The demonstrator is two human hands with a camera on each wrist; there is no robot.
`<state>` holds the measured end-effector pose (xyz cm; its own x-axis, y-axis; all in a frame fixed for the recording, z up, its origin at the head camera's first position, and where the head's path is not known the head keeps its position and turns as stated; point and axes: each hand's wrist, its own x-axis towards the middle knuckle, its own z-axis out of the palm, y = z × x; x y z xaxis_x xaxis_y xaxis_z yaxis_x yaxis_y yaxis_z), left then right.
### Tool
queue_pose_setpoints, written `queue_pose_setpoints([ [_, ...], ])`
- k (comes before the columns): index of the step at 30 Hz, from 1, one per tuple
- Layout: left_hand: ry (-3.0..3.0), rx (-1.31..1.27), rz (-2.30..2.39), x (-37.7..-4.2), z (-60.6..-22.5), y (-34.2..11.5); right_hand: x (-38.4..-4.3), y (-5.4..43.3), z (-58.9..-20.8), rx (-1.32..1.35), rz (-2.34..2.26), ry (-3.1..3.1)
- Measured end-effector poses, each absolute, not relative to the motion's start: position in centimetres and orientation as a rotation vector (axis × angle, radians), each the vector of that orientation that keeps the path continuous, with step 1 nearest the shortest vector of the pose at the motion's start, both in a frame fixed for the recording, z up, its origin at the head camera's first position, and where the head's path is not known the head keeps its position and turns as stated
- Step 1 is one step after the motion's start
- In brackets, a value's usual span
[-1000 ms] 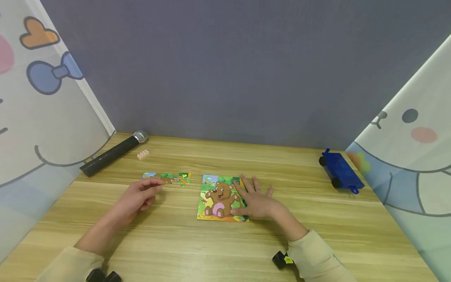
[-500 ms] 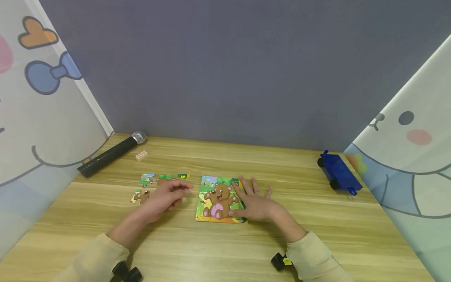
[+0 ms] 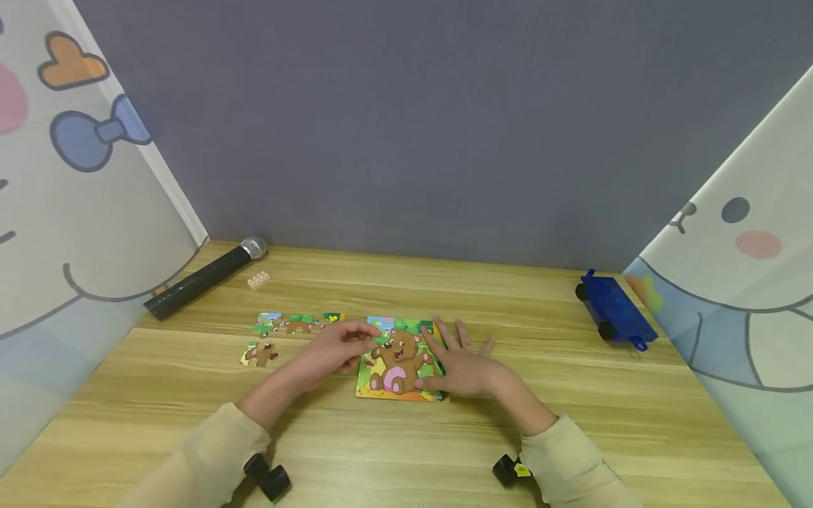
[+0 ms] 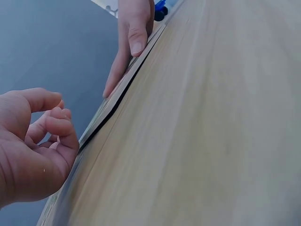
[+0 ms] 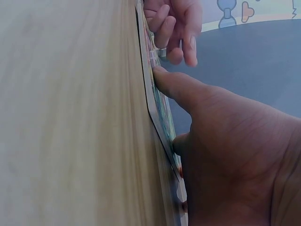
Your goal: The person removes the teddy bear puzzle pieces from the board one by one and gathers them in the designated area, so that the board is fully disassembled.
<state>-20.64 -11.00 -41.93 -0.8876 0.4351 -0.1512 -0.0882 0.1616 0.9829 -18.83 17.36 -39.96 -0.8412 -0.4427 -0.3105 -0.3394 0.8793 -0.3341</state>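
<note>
Far left: a long black microphone with a silver mesh head (image 3: 206,279) lies slanted near the back corner, a small pale-pink studded brick (image 3: 258,280) just beside its head.
Loose pieces: flat, brightly printed puzzle pieces in an upper row (image 3: 300,324), brown, green and sky blue; nearer the person, a lower brown-and-cream puzzle part (image 3: 259,354) lies on its own (whether it is one piece or several joined is too small to tell).
Left hand: the person's left hand (image 3: 333,349) is between the pieces and the board, fingertips over the board's upper left edge – thumb and forefinger narrowly apart, the other fingers loosely curled, nothing visible in the grip. Whether it touches the board, I cannot tell.
Bear board: a square, flat puzzle board printed with a brown bear on green (image 3: 395,363) lies near the middle of the pale wood-grain table (image 3: 356,451), between the two hands.
Right hand: the person's right hand (image 3: 460,363) rests on the board's right side – fingers spread wide, thumb on the bear picture, gripping nothing.
Far right: a blue plastic toy cart with black wheels (image 3: 616,308) stands well apart, near the table's right edge.
</note>
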Motion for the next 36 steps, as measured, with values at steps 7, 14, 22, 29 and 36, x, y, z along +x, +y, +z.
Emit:
queue_pose_setpoints([
  [7,1.995,0.359,1.758,-21.0,-41.8,-9.4,-18.9,17.4,-40.0,-0.571,-0.367,2.668],
  [14,2.043,0.436,1.708,-21.2,-41.8,-7.9,-18.9,17.4,-39.9,-0.588,-0.374,2.663],
  [22,2.052,0.503,1.68,-21.1,-42.3,-7.8,-18.9,17.3,-39.9,-0.577,-0.37,2.665],
  [29,2.065,0.535,1.632,-21.0,-42.4,-7.8,-19.0,17.1,-40.1,-0.584,-0.371,2.674],
  [36,2.115,0.554,1.552,-21.3,-42.2,-7.3,-18.9,17.3,-40.0,-0.58,-0.373,2.681],
])
